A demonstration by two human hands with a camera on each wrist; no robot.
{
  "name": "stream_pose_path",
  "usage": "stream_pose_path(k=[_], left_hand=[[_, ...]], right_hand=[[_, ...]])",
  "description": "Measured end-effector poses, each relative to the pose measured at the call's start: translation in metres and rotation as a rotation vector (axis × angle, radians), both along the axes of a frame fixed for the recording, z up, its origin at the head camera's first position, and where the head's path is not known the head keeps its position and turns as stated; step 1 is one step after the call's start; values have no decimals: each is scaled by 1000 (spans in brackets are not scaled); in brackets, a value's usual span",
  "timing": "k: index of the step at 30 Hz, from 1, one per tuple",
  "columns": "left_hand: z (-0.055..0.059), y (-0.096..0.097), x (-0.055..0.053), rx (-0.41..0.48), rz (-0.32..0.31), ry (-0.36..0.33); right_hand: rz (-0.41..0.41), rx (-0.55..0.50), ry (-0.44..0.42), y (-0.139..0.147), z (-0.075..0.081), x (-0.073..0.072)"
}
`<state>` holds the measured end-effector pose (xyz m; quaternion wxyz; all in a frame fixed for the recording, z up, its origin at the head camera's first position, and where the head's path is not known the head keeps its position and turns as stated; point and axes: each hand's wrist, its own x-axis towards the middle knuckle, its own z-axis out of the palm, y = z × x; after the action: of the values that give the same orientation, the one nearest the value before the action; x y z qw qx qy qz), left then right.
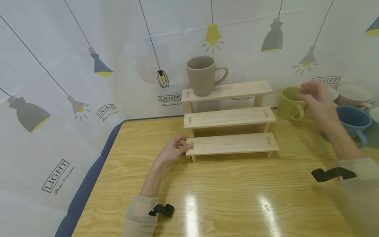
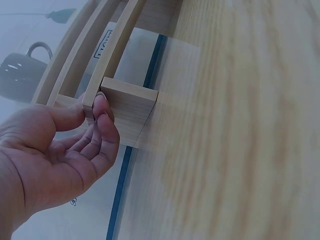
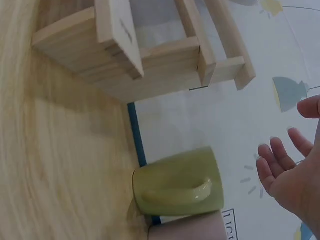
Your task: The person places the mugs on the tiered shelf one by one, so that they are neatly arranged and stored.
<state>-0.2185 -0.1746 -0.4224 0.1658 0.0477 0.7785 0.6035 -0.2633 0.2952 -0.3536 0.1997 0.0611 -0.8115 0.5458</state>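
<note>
A three-tier wooden shelf stand (image 1: 232, 144) stands on the table against the back wall. My left hand (image 1: 174, 148) pinches the left end of its lowest board; in the left wrist view the thumb lies on top and the curled fingers (image 2: 102, 107) are underneath. On the top tier, toward the left, a grey-beige mug (image 1: 201, 77) stands upright with its handle to the right. My right hand (image 1: 319, 102) is raised beside the yellow-green mug (image 1: 288, 105), holding nothing, its fingers loosely bent. In the right wrist view these fingers are apart from the yellow-green mug (image 3: 177, 182).
Right of the stand, a blue mug (image 1: 352, 118), a pinkish mug (image 1: 353, 93) and a green mug (image 1: 374, 128) crowd together at the table's edge. A wall cloth (image 1: 142, 59) printed with lamps rises behind. Light glares off the wooden table (image 1: 225, 191) in front.
</note>
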Motion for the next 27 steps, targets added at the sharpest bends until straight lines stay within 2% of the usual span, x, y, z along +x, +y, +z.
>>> stream_pose_path(k=[7,12,15,20,27], left_hand=[[0,0,1,8,-13,0],[0,1,1,13,-12,10],[-1,0,1,16,-5,5],[-2,0,0,15,-2,-3],[0,1,0,8,0,-1]], right_hand=[[-63,25,-23,17,-19,5],[-106,76,-127,25,-33,9],[-110,80,-204,27,-41,8],[-118,54,-285,26,-52,4],[-156,27,-341,25,-65,-5]])
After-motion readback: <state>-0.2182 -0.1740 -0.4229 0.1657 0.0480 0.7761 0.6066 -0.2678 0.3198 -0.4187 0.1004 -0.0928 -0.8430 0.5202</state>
